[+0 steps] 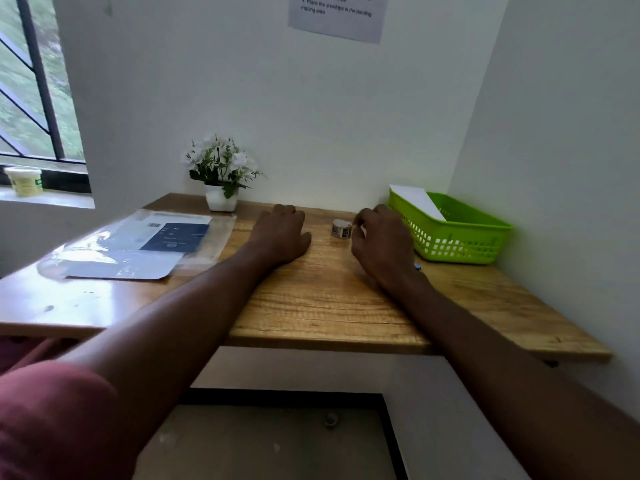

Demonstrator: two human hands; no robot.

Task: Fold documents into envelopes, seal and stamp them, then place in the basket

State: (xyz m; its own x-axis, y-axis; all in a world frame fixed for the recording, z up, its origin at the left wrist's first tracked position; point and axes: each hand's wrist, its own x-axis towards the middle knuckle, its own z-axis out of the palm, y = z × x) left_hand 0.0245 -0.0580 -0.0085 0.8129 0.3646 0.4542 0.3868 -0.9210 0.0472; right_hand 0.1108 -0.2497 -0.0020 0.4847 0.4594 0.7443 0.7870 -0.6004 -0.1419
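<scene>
Resting palm-down on the wooden desk, the left hand lies flat with its fingers loosely curled, holding nothing. Beside it, the right hand hovers with fingers half bent, its fingertips just next to a small stamp roll; whether they touch it I cannot tell. A green basket sits at the desk's right, near the wall, with a white envelope leaning inside it. Off to the left lies a clear plastic packet of papers, and behind it a potted plant. A printed sheet hangs on the wall.
</scene>
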